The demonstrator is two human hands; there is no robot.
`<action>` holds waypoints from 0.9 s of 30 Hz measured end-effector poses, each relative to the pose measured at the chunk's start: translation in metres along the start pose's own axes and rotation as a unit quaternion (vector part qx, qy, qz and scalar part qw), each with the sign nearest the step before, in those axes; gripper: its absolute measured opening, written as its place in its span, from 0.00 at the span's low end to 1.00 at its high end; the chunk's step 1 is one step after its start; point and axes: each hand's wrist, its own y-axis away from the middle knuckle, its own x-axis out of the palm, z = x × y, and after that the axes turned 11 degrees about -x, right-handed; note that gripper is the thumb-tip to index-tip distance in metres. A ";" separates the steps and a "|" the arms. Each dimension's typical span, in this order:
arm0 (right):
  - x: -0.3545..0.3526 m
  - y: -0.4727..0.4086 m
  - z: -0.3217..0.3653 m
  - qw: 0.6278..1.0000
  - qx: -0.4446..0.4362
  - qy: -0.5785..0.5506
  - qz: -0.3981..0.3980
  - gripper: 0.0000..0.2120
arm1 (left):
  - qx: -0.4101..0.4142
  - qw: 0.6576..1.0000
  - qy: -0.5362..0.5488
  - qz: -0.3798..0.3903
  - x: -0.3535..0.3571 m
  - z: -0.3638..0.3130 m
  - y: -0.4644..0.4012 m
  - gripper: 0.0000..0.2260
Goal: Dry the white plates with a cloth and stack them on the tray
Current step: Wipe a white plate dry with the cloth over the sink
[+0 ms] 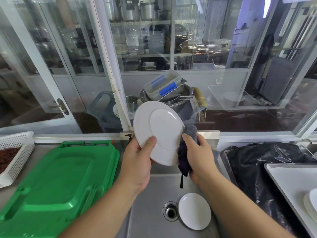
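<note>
My left hand (pixel 139 162) grips the lower left rim of a white plate (pixel 158 131), held upright over the sink with its underside facing me. A grey and dark purple cloth (pixel 186 150) is pressed against the plate's right edge by my right hand (pixel 199 158). Down in the steel sink (pixel 149 203) another white plate (pixel 194 211) lies upside down beside the drain (pixel 170 211). On the metal tray (pixel 288 179) at the right, a stack of white plates (pixel 311 205) shows at the frame's edge.
Green plastic trays (pixel 56 179) are stacked left of the sink, with a white perforated basket (pixel 15 152) at the far left. A black plastic bag (pixel 260 162) lies between sink and tray. Glass panes stand just behind the counter, with pans and containers (pixel 164 86) beyond.
</note>
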 end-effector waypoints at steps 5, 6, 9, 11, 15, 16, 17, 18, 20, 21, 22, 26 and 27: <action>-0.001 0.011 -0.007 0.999 0.018 -0.023 -0.015 0.02 | -0.020 0.999 -0.001 0.030 0.000 0.014 -0.001 0.18; -0.004 0.008 -0.006 1.000 0.019 -0.013 -0.012 0.03 | -0.026 0.999 -0.009 0.040 -0.002 0.012 -0.001 0.21; -0.013 -0.002 -0.002 1.000 0.004 0.030 0.007 0.06 | -0.050 0.997 -0.016 0.054 -0.009 -0.005 -0.001 0.24; -0.017 -0.009 0.003 0.998 -0.021 0.050 0.029 0.02 | -0.073 0.996 -0.001 0.043 -0.012 -0.021 -0.002 0.23; -0.025 -0.017 0.012 0.990 -0.072 0.104 0.056 0.12 | -0.109 0.993 -0.032 0.013 -0.021 -0.042 0.000 0.12; -0.026 -0.019 0.014 0.988 -0.081 0.120 0.055 0.12 | -0.111 0.993 -0.042 0.013 -0.022 -0.044 0.001 0.11; -0.025 -0.019 0.015 0.986 -0.085 0.134 0.052 0.12 | -0.109 0.993 -0.047 0.012 -0.022 -0.044 0.003 0.11; -0.024 -0.019 0.016 0.984 -0.089 0.145 0.052 0.12 | -0.104 0.993 -0.048 0.011 -0.021 -0.044 0.004 0.11; -0.022 -0.018 0.016 0.981 -0.087 0.164 0.060 0.11 | -0.085 0.995 -0.045 0.008 -0.019 -0.041 0.006 0.08; -0.020 -0.015 0.016 0.979 -0.084 0.173 0.065 0.11 | -0.074 0.996 -0.041 0.008 -0.017 -0.038 0.006 0.07; -0.019 -0.012 0.014 0.976 -0.086 0.187 0.071 0.10 | -0.064 0.997 -0.037 0.008 -0.016 -0.035 0.005 0.07; -0.016 0.001 0.007 0.919 -0.153 0.357 0.072 0.09 | -0.024 0.999 -0.038 -0.020 -0.014 -0.025 0.001 0.08; -0.015 0.006 0.007 0.887 -0.175 0.421 0.080 0.11 | -0.014 0.998 -0.045 -0.028 -0.012 -0.023 0.000 0.08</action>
